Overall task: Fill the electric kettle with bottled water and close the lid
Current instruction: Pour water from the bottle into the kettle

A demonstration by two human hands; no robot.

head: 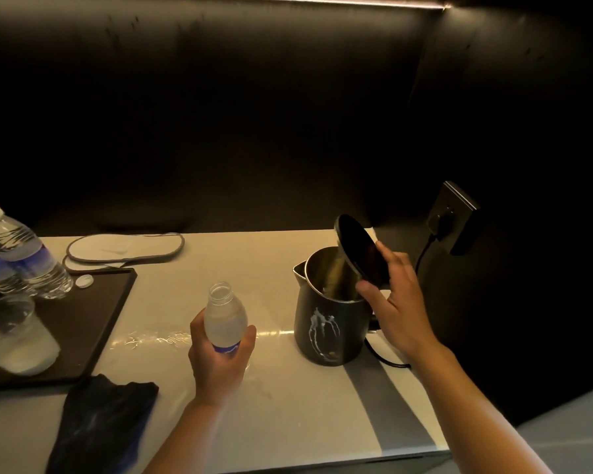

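A dark electric kettle [326,333] stands on the pale counter, right of centre, its mouth uncovered and its spout facing left. My right hand [396,309] grips its round black lid [358,249], tilted up at the kettle's back rim. My left hand [221,357] holds an uncapped plastic water bottle [225,314] upright, left of the kettle and apart from it. The bottle's white cap [84,281] lies on the dark tray. Water streaks run down the kettle's front.
A dark tray [96,323] at the left carries two capped water bottles [24,258] and upturned glasses [14,333]. A dark cloth [100,425] lies at the front left, pale slippers [124,249] at the back. The kettle's cord [425,251] runs to a wall socket [454,217]. Spilled water glistens on the counter [158,340].
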